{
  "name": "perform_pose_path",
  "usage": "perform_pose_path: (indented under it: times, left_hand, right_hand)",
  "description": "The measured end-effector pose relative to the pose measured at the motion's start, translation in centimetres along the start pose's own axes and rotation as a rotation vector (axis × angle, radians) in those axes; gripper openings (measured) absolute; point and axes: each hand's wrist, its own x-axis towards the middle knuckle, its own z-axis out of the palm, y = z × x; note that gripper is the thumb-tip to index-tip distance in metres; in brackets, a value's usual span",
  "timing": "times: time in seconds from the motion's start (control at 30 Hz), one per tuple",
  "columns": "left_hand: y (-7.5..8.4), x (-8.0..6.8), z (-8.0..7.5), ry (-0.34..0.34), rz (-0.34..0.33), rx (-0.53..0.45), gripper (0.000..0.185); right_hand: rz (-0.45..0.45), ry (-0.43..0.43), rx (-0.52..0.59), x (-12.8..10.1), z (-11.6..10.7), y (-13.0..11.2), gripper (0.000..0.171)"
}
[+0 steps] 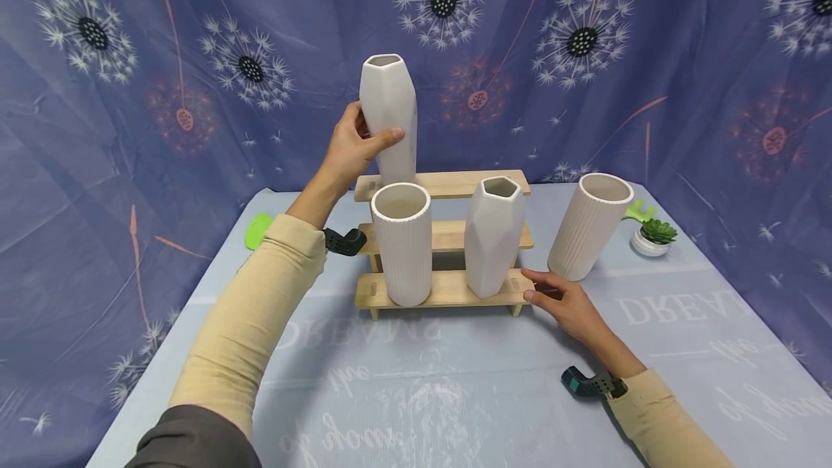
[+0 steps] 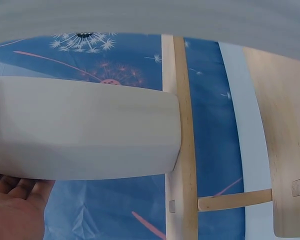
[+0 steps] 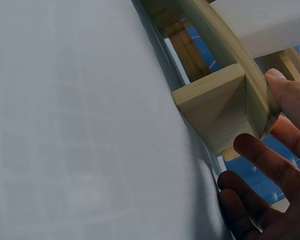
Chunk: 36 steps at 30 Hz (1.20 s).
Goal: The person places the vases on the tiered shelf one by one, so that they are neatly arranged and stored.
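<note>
My left hand (image 1: 354, 143) grips a white faceted vase (image 1: 390, 100) by its side, thumb across the front. The vase stands upright with its base at the top tier of a three-tier wooden stand (image 1: 464, 183); in the left wrist view the base of the faceted vase (image 2: 90, 130) meets the board. At the lowest tier's right end, my right hand (image 1: 565, 305) holds the board's corner between thumb and fingers, as the right wrist view of the wooden stand (image 3: 215, 95) shows. On that tier stand a ribbed white vase (image 1: 404, 251) and a second faceted vase (image 1: 492, 237).
Right of the stand, another ribbed vase (image 1: 588, 226) stands on the pale blue tablecloth (image 1: 416, 396). Beyond it are a small potted succulent (image 1: 653, 238) and a green fork-like tool (image 1: 640, 210). A bright green object (image 1: 258, 230) lies at the left. Behind hangs a blue dandelion-print curtain (image 1: 312, 35).
</note>
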Motion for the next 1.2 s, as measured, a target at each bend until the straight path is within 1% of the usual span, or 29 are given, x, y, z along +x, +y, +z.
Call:
perform_pose_path:
  times: [0.1,0.27,0.47,0.73,1.0,1.2]
  left_hand:
    - [0.1,0.0,0.0,-0.001,-0.001,0.005,0.080]
    - [0.1,-0.1,0.1,-0.016,0.016,-0.020,0.079]
    - [-0.2,-0.2,0.0,-0.027,0.013,-0.013,0.081]
    - [-0.3,-0.6,-0.3,-0.020,0.016,0.007,0.083]
    - [-0.3,-1.3,-0.9,-0.004,-0.001,0.010,0.083]
    - [-0.4,-2.2,-1.4,0.029,-0.004,-0.007,0.081]
  right_hand:
    - [0.002,-0.002,0.004,0.2,0.1,1.2,0.046]
    - [-0.015,0.000,-0.004,0.3,0.1,1.8,0.048]
    - [-0.015,0.004,-0.006,0.3,0.1,1.9,0.048]
    - [-0.003,-0.002,-0.005,0.2,0.1,1.8,0.048]
    - [0.004,-0.002,-0.010,0.1,0.0,1.7,0.049]
    - [0.014,-0.006,-0.010,0.2,0.0,1.7,0.049]
